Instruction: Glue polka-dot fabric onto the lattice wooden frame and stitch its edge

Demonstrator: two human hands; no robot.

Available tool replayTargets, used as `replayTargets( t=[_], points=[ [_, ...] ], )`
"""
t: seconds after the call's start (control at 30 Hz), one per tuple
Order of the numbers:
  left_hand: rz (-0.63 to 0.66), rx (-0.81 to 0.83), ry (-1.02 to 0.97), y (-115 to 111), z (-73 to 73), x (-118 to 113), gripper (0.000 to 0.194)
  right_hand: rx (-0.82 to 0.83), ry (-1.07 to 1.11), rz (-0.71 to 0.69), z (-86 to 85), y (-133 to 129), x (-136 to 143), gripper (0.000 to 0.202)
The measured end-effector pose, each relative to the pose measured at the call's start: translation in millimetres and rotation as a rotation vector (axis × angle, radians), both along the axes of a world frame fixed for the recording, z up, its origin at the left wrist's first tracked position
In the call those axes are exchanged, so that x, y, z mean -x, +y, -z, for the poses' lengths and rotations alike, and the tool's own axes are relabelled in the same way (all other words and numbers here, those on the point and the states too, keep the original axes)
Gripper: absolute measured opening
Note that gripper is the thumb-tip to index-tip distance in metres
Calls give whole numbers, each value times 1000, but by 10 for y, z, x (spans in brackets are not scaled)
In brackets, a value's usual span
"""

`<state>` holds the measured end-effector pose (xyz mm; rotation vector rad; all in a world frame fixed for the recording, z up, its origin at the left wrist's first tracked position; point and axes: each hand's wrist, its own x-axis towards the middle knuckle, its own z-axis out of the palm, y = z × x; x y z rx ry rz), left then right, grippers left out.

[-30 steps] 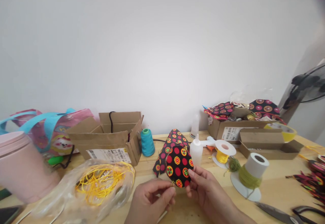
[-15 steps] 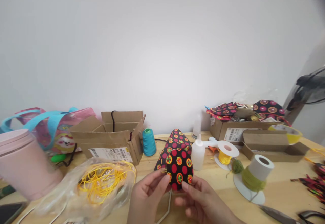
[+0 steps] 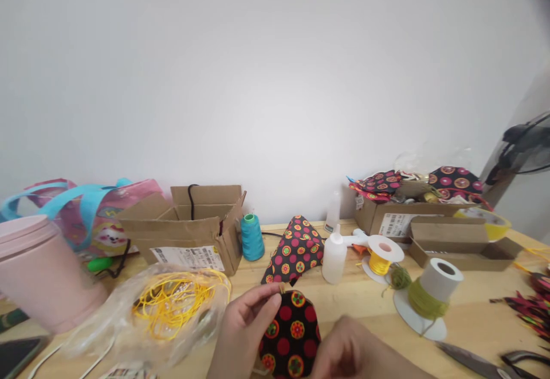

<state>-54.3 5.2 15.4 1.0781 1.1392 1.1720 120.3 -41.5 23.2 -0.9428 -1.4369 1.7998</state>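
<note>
My left hand pinches the upper left edge of a rounded black fabric piece with red dots and orange flower prints. A small yellowish bit shows at the fingertips. At the piece's lower right edge is my right hand, its fingers curled and smeared by motion, so its grip is unclear. Just beyond, a folded cloth of the same print lies on the wooden table, beside a white squeeze bottle.
Left stand a cardboard box, a teal thread cone, a pink bin and a plastic bag with yellow cord. To the right are a yellow cord spool, a green cord spool and scissors.
The fabric piece has come down nearer to me and turned, uncovering the cloth behind it. My right hand has moved lower and its fingers have curled in.
</note>
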Motion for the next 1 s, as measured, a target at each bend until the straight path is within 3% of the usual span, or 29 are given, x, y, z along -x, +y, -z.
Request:
replayTargets(
  t=[0.17,0.23,0.57,1.0],
  points=[
    [59,-11,67,-42,-33,-59,18,-259,-120,528,-14,157,8,21],
    [78,-12,97,-57,-54,-83,15,-354,-257,613,-25,182,15,16],
    [244,-168,238,-111,-52,-146,8,-448,-414,552,33,105,97,10],
    [264,-268,394,-107,-28,-155,12,-671,-532,588,27,101,97,8]
  ],
)
